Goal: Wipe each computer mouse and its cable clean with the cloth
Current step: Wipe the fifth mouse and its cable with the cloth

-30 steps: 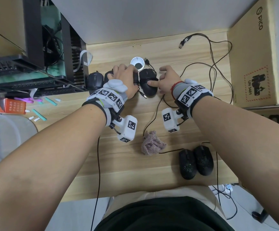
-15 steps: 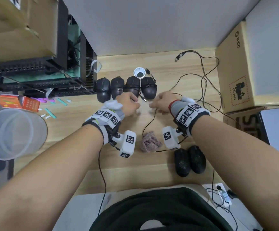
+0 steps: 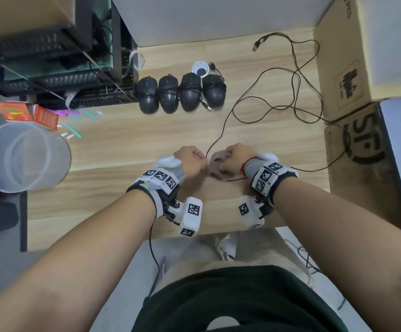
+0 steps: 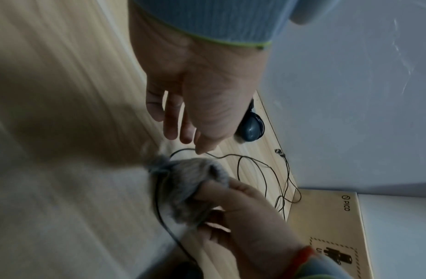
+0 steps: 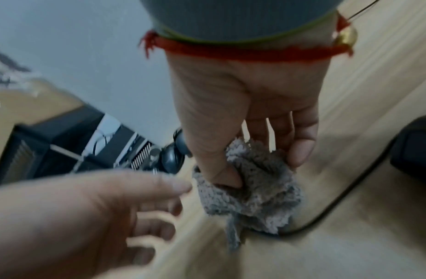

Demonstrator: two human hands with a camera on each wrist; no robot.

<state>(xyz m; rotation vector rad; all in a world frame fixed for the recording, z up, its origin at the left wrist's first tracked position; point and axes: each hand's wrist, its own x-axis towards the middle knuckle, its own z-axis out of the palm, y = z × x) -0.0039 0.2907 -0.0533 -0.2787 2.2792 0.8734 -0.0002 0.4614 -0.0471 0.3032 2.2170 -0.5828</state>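
Note:
Four black mice (image 3: 180,93) stand in a row at the back of the wooden table (image 3: 127,144), cables wound round them. My right hand (image 3: 228,161) grips the crumpled grey cloth (image 3: 215,165) near the front edge, thumb pressed into the cloth (image 5: 255,188). A thin black cable (image 3: 221,130) runs from under the cloth towards the back right. My left hand (image 3: 194,161) hovers just left of the cloth with loose, straight fingers (image 4: 171,130); its thumb tip is at the cable (image 4: 231,155) without pinching it. A black mouse (image 5: 417,147) lies right of the cloth.
Two cardboard boxes (image 3: 352,56) (image 3: 362,144) wall off the right side. A clear plastic tub (image 3: 24,156) hangs over the left edge, near an orange box (image 3: 27,113). A black rack (image 3: 51,75) fills the back left. Loose cable loops (image 3: 297,80) and a white cap (image 3: 200,68) lie at the back.
Both hands drew back from the row of mice to the table's front. My right hand has taken hold of the cloth, which lay loose before.

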